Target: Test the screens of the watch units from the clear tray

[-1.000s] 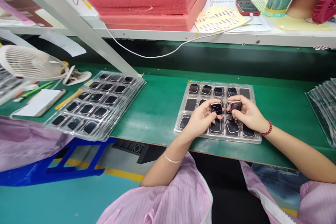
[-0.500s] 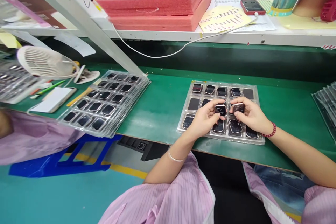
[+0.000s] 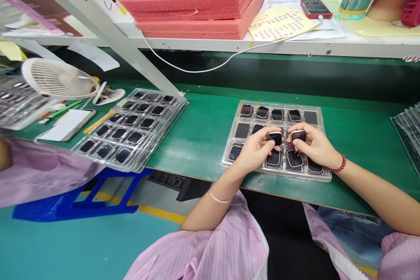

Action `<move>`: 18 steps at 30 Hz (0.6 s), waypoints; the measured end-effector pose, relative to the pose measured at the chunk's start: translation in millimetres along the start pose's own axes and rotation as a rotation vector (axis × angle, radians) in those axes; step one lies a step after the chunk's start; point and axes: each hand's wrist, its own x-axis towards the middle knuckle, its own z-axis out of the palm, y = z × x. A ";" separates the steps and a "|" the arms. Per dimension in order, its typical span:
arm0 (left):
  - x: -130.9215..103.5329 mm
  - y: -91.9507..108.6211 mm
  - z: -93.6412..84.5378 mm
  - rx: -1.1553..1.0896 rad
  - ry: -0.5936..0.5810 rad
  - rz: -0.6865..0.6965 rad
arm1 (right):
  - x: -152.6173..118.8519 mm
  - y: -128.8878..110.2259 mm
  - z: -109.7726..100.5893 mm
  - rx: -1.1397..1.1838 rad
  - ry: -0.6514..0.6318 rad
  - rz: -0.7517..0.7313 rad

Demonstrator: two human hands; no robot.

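Between the thumb and fingers of my left hand (image 3: 257,146) is a dark-faced smartwatch case (image 3: 274,137). Close beside it, a second smartwatch case (image 3: 298,136) with a paler rim is pinched in my right hand (image 3: 315,144). Both cases are held just above a clear plastic tray (image 3: 230,136), their dark faces turned up towards me. Several more watch cases sit in the tray's pockets, among them one at the back left (image 3: 246,110) and one at the front left (image 3: 235,153). My hands cover part of the middle row.
On the left stands a stack of trays (image 3: 164,133) full of dark watch faces, with a white fan (image 3: 57,78) behind. More trays (image 3: 408,133) lie at the right edge. A shelf (image 3: 229,44) with red foam (image 3: 197,13) runs across the back. A co-worker's pink sleeve (image 3: 46,173) shows at left.
Almost nothing differs. Both hands stay over the tray with the same watch cases in their fingers.
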 end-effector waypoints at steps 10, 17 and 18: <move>0.2 0.3 0.9 -0.013 0.001 0.000 | 0.8 -0.9 -0.4 -0.021 -0.021 -0.044; 1.4 -3.1 -0.8 -0.009 0.001 -0.002 | 1.1 0.3 -0.6 -0.024 -0.021 -0.028; 1.5 -3.2 -0.5 -0.013 0.002 -0.002 | 1.1 0.4 -0.8 -0.022 -0.018 -0.027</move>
